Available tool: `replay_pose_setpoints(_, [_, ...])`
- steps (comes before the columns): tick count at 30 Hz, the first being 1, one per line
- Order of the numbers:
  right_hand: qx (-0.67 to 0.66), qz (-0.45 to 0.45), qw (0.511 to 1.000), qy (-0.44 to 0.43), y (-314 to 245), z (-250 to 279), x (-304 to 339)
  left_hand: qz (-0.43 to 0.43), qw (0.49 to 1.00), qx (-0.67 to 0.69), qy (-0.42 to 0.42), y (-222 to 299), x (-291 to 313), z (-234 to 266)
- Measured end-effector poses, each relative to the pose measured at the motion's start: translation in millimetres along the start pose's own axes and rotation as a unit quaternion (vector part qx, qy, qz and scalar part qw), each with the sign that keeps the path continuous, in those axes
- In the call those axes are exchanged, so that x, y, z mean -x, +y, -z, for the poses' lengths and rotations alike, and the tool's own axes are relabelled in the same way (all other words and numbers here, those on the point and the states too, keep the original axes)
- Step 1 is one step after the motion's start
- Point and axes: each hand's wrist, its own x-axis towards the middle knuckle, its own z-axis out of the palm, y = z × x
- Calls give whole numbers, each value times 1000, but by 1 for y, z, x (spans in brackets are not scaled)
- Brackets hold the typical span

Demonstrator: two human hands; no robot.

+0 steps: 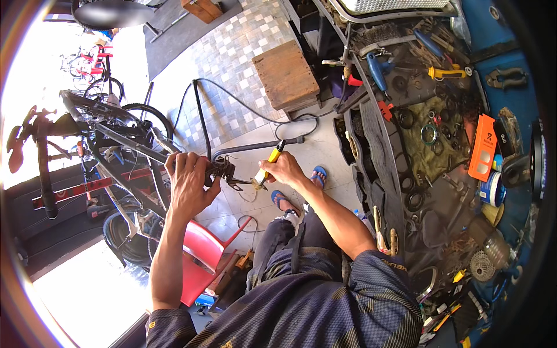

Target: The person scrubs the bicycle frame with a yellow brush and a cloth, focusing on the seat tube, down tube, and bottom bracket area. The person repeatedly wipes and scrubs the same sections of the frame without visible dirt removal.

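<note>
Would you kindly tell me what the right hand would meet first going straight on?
Pointing left, the right hand would likely meet the dark metal part by the left hand; depth is unclear.

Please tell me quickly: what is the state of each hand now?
Left hand: closed, holding a dark mechanical part.
Right hand: closed, holding a yellow-and-black tool.

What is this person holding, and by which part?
The right grip holds a slim yellow-and-black tool by its handle. The left grip holds a dark, jagged metal part, seemingly by its left end; the exact spot is hidden.
</note>
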Motion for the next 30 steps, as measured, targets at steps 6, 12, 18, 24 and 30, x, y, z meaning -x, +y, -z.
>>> replay_pose_setpoints(6, [-114,303,944,-60,-45,-20,59,0,1000,13,-3,-2,6,11])
replay_pose_setpoints(12, [-31,241,970,-26,-31,9,50,5,1000,10,2,0,-1,6])
replay_pose_setpoints(18, [-91,206,973,-46,-15,-12,52,2,1000,13,5,2,0,5])
replay_pose_setpoints(24, [-168,213,958,-89,-18,-6,71,-2,1000,21,11,0,0,3])
replay_pose_setpoints(30, [-100,225,968,-50,-27,-1,73,-5,1000,17,13,0,2,5])
